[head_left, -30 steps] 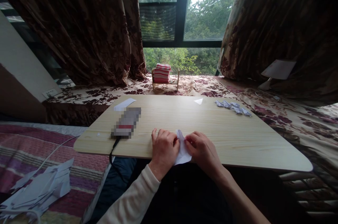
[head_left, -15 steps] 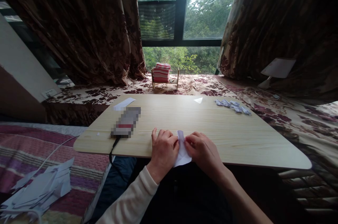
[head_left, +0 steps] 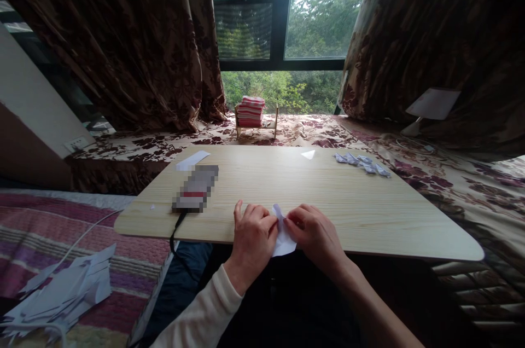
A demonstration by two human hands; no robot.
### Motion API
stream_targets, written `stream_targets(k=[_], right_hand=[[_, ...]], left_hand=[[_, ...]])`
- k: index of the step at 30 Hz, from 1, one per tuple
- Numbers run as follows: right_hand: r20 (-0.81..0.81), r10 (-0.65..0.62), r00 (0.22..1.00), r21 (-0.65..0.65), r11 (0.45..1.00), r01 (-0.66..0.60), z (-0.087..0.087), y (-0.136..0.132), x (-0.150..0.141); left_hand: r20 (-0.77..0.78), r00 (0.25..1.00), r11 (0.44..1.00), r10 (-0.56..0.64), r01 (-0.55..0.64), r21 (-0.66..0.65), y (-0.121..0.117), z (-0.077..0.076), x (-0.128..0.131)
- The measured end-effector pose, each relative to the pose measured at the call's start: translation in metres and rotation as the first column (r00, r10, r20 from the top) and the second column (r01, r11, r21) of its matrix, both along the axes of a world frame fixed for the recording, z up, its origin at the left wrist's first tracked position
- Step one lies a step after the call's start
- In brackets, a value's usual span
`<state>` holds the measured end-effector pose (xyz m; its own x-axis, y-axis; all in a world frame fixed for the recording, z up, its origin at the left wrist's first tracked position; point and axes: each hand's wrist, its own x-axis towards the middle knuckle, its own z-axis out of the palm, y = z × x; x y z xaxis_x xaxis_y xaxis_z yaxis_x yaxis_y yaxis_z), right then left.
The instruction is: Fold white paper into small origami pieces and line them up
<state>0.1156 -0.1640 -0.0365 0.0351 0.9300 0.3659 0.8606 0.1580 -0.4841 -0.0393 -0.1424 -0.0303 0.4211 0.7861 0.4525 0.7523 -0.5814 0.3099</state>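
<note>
A small piece of white paper [head_left: 284, 243] is pinched between my two hands at the near edge of the wooden table [head_left: 394, 222]. My left hand [head_left: 253, 238] grips its left side between thumb and forefinger, the little finger raised. From the other side my right hand [head_left: 314, 233] pinches the paper with thumb and bent forefinger. The upper end of the paper curls up between the fingertips, and its lower end spreads toward me. Part of it is hidden under the fingers.
Several folded paper pieces [head_left: 361, 163] lie at the table's far right. Near the far edge are a white paper triangle [head_left: 308, 155] and a paper strip [head_left: 192, 160]. A blurred dark device [head_left: 197, 189] with a strap lies left. Many paper sheets [head_left: 65, 293] rest on the bed.
Both hands have shifted very slightly, still pinching the paper. The paper's upper end now curls more to the left, and its lower end sits a little higher.
</note>
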Motion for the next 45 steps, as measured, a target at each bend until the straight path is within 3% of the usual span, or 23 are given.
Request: stream_targets(k=[11,25,30,34,45], right_hand=[[-0.06,0.101,0.993,-0.014,0.995,-0.102,0.0,-0.003,0.006],[0.027,0.26,0.965,0.029,0.965,-0.261,0.003,-0.009,0.012],[-0.04,0.322,0.946,0.04,0.946,-0.321,0.002,-0.008,0.021],[-0.069,0.342,0.937,0.059,0.939,-0.338,0.0,-0.008,0.026],[0.045,0.348,0.936,0.041,0.936,-0.35,0.002,-0.013,0.023]], left_hand=[[-0.007,1.0,1.0,0.015,-0.015,0.021,-0.001,-0.003,0.003],[-0.058,0.998,1.0,0.016,-0.015,0.022,-0.001,0.001,0.007],[-0.06,0.998,1.0,0.013,-0.012,0.02,-0.001,0.003,0.007],[-0.06,0.998,1.0,0.014,-0.013,0.018,0.0,0.003,0.008],[-0.043,0.999,0.999,0.029,-0.028,0.026,0.001,0.002,0.011]])
